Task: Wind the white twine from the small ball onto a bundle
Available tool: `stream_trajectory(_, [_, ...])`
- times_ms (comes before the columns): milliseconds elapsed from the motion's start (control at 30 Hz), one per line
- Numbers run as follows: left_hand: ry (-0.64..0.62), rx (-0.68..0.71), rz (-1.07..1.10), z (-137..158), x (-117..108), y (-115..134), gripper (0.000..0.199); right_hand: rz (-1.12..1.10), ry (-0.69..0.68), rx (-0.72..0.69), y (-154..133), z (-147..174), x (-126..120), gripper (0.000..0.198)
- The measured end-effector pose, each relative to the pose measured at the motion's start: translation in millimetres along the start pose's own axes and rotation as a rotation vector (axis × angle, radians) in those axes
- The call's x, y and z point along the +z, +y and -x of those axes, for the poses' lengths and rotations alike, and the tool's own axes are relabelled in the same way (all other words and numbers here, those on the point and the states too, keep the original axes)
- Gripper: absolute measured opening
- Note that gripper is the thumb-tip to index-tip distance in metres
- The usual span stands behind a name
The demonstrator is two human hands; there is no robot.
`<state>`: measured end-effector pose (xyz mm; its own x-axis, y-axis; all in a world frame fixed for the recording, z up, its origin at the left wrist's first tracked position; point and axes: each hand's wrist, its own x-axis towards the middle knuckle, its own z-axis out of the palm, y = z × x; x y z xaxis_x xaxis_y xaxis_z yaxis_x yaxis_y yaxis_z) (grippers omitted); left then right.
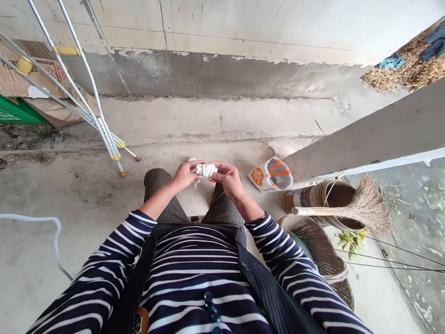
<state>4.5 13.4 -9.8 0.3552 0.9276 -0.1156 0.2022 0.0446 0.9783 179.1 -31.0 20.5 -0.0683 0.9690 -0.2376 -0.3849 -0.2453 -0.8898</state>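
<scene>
Single head-worn view, looking steeply down and forward over the wearer's torso and lap to the floor [69, 222] and, farther off, the wall [222, 28].

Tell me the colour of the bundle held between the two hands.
White: the bundle of cord sits between the left hand and right hand, seen in the head view.
</scene>
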Motion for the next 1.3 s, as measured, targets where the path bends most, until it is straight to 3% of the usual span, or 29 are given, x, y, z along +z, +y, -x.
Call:
stream_trajectory(167, [0.132,0.047,-0.109,4.8,13.4,0.5,0.004,-0.009,0.012,0.048,-7.7,-4.0,5.6,0.042])
stream_trajectory(233, [0.157,0.056,-0.121,0.4,15.4,4.8,0.012,-0.026,0.030,0.035,-12.0,-6.5,6.9,0.039])
stream_trajectory(533, [0.037,0.097,-0.041,-9.0,5.6,18.3,0.019,-0.122,0.051,0.155,-31.8,-17.9,-2.9,0.031])
stream_trajectory(800, [-0.036,0.029,-0.021,-5.0,-2.3,4.3,0.023,-0.188,0.049,0.134,-57.9,-17.4,-4.2,0.022])
stream_trajectory(1000, [-0.050,0.039,-0.069,-13.1,-4.9,-6.1,0.022,-0.138,0.005,0.023,-95.2,2.4,4.6,0.022])
stream_trajectory(1300, [-0.142,-0.091,-0.194,-16.7,-21.7,-40.2,0.016,-0.069,0.044,-0.316,-192.1,56.4,19.1,0.028])
